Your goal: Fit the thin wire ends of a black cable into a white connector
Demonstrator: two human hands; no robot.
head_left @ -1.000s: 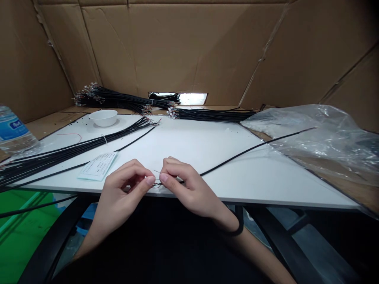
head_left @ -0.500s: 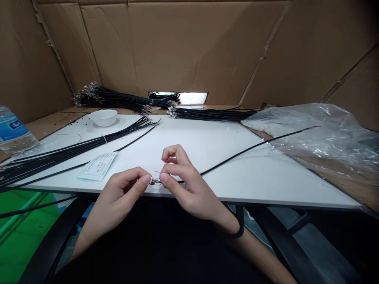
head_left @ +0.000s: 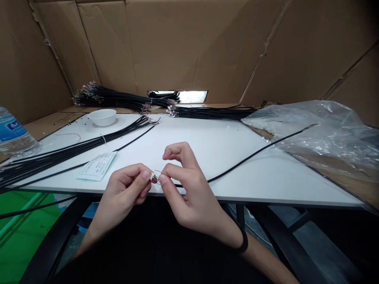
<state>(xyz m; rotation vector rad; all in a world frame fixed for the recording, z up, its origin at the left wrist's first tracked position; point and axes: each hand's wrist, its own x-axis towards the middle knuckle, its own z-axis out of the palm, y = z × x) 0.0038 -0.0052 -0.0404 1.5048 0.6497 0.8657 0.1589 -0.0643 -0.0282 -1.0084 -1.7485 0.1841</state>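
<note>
- Left hand (head_left: 126, 193): bare, no glove, no ring or watch to be seen; the forearm is bare as far as it shows, with no sleeve reaching the wrist.
- Right hand (head_left: 186, 189): bare too, without glove or ring.
- Fingers (head_left: 174, 172): slim, with short, plain nails carrying no visible polish.
- A thin black band (head_left: 244, 242) circles the right wrist, smooth and unmarked.
- Right forearm beyond the band is uncovered.
- Dark clothing fills the space below both arms; its cut cannot be made out.
</note>
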